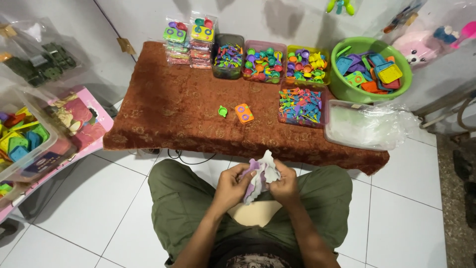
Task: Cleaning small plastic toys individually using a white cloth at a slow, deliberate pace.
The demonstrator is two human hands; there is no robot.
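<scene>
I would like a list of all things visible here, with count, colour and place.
table: one, brown cloth, centre
toy bins: four, mixed colours, table rear and right
basin: one, green, table right, holds toy pieces
toy packs: two stacks, clear, table rear
bag tray: one, clear, right edge
orange toy: one, table middle
green cup: one, beside it
bag: one, clear, purple piece inside, in both hands
left hand: grips bag
right hand: grips bag

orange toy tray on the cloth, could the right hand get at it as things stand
Probably not at once: the right hand grips a clear bag with a purple piece. The orange toy tray lies uncovered on the brown cloth.
</scene>
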